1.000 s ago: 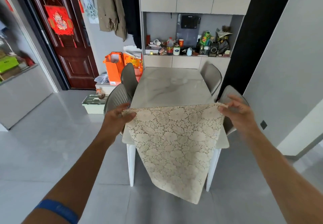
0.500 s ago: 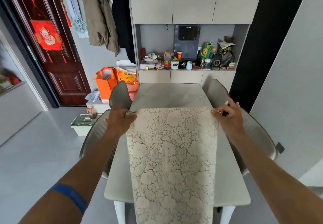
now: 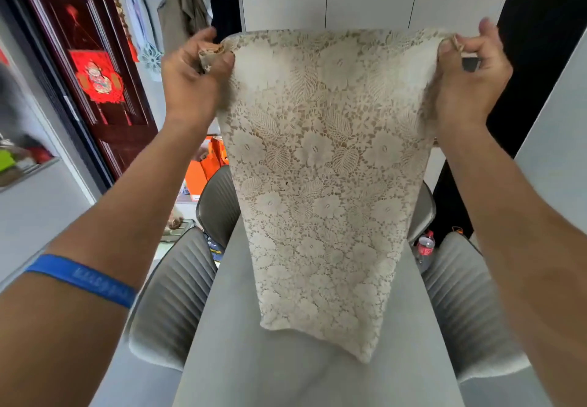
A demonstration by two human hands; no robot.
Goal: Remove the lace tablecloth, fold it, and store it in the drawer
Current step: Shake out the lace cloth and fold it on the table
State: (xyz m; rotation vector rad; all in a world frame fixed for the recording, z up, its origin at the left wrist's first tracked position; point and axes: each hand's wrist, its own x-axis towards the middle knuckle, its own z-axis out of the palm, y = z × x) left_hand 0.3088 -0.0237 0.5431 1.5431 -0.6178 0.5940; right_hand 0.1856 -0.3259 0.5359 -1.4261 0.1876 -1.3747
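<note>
The cream lace tablecloth [image 3: 324, 184] hangs in the air in front of me, doubled over, its lower edge just above the pale marble table [image 3: 286, 368]. My left hand [image 3: 193, 79] pinches its top left corner. My right hand [image 3: 470, 76] pinches the top right corner, level with the left. Both arms are raised and stretched forward, holding the cloth taut across its top edge. No drawer shows in this view; the cloth hides the cabinet behind it.
Grey ribbed chairs stand on both sides of the table, one at the left [image 3: 171, 298] and one at the right [image 3: 467, 305]. A bottle [image 3: 425, 246] stands on the floor at the right. Orange bags [image 3: 203, 165] and a dark red door [image 3: 85, 66] are at the left.
Both hands have risen from table height to well above it, lifting the lace cloth off the tabletop so it now hangs free. I have moved closer to the table.
</note>
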